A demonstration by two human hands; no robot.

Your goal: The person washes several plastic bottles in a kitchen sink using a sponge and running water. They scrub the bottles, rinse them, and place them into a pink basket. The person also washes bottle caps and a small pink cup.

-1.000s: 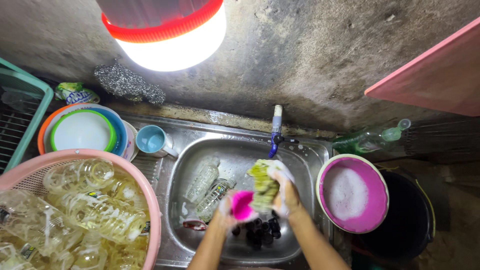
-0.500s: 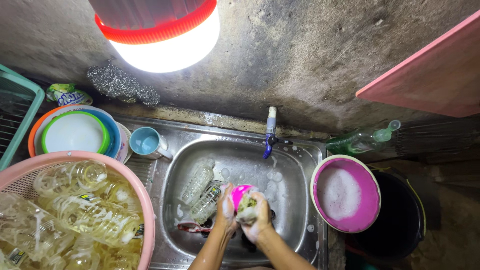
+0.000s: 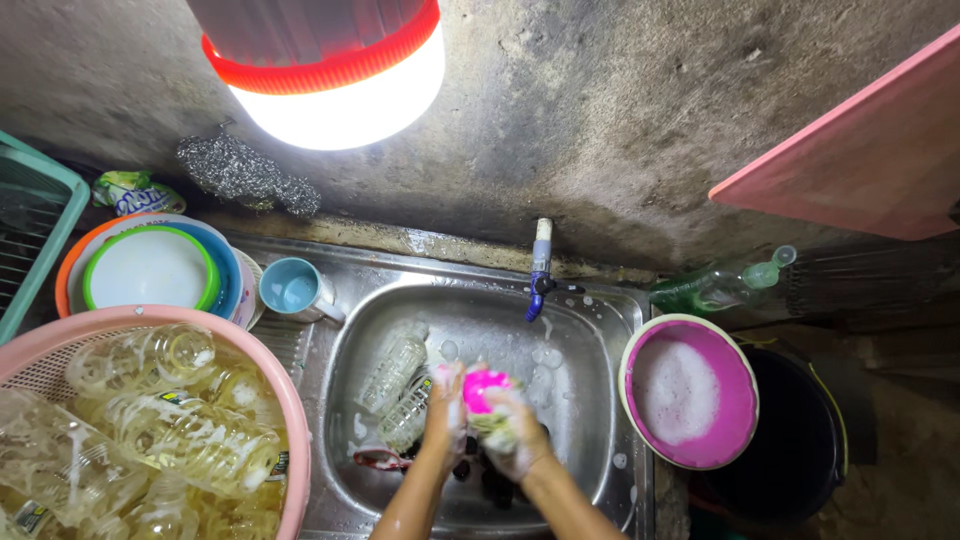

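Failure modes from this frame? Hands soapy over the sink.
1. Both the left hand and right hand are foamy around the small pink item; it may slip into the sink.
2. Clear plastic bottles lie in the basin beside the hands and could be knocked.
3. The pink bowl of suds sits at the sink's edge, within elbow range.

We have just one camera, worn on the head. We look almost straight down from high up at the sink (image 3: 600, 330), with the wall at the top. Our arms come in from the bottom edge.
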